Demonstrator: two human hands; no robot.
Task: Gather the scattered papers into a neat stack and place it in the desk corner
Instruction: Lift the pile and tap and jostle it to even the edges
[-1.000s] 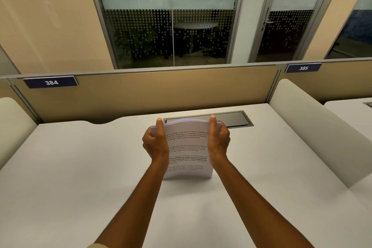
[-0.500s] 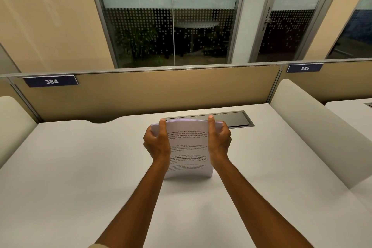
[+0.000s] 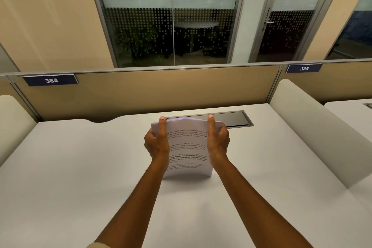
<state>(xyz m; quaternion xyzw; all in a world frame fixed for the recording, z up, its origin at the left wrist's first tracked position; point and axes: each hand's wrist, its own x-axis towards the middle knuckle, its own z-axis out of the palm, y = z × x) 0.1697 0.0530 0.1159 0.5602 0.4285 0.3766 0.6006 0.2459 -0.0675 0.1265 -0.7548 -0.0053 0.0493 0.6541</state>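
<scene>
A stack of printed white papers (image 3: 188, 148) stands upright on its lower edge in the middle of the white desk (image 3: 80, 177), slightly bowed toward me. My left hand (image 3: 156, 143) grips its left side with the thumb laid up the front sheet. My right hand (image 3: 218, 142) grips the right side the same way. The sheets look aligned into one block. No loose papers lie elsewhere on the desk.
A dark cable hatch (image 3: 231, 119) is set into the desk just behind the papers. A tan partition (image 3: 151, 90) labelled 384 closes the far edge. Cream side dividers stand at left (image 3: 12, 119) and right (image 3: 310, 127). Glass walls lie beyond.
Both hands hold the stack in almost the same spot; the thumbs have shifted slightly higher along the top edge. The view has barely moved.
</scene>
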